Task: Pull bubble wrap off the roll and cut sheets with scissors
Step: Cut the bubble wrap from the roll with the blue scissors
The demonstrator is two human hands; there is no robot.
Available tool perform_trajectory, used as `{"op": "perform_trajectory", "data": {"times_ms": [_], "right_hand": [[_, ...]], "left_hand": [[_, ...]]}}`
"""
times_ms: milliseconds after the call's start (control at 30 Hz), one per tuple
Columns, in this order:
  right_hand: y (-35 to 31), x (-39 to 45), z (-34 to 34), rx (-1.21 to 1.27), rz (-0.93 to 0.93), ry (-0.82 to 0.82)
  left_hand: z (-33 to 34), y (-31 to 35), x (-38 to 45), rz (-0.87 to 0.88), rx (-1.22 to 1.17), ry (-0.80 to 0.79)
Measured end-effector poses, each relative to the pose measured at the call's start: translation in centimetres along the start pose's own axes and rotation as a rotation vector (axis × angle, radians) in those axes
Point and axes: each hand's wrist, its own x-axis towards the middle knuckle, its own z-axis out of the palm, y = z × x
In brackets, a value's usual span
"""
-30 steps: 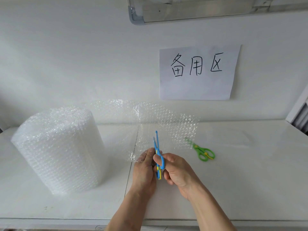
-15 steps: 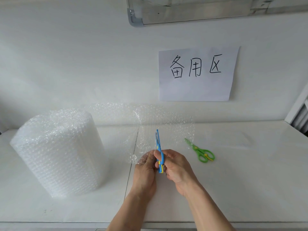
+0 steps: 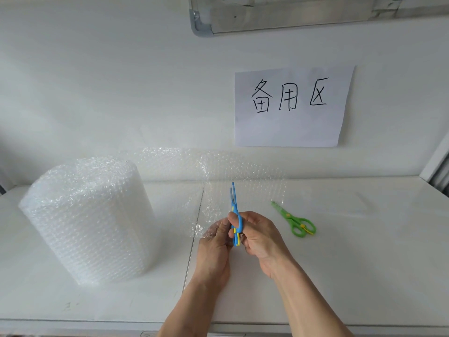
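A thick roll of bubble wrap (image 3: 90, 217) stands upright at the left of the white table (image 3: 364, 263). A clear sheet of wrap (image 3: 245, 176) runs from the roll's back to the right, standing on edge. My left hand (image 3: 213, 249) pinches the sheet's near lower edge. My right hand (image 3: 260, 237) grips blue scissors (image 3: 234, 210) with yellow trim. Their blades point up and away into the sheet and are nearly closed.
Green scissors (image 3: 295, 220) lie on the table right of my hands. A paper sign (image 3: 291, 105) with handwritten characters hangs on the white wall behind. A seam (image 3: 194, 229) splits the tabletop. A metal-framed panel (image 3: 291, 13) is at the top.
The scissor blades have closed further and sit slightly deeper in the sheet. Both hands have held nearly the same place.
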Motion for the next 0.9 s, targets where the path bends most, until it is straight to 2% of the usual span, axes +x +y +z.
{"op": "perform_trajectory", "data": {"times_ms": [900], "right_hand": [[-0.9, 1.3, -0.7, -0.073, -0.015, 0.014]], "left_hand": [[-0.1, -0.6, 0.4, 0.012, 0.006, -0.006]]}}
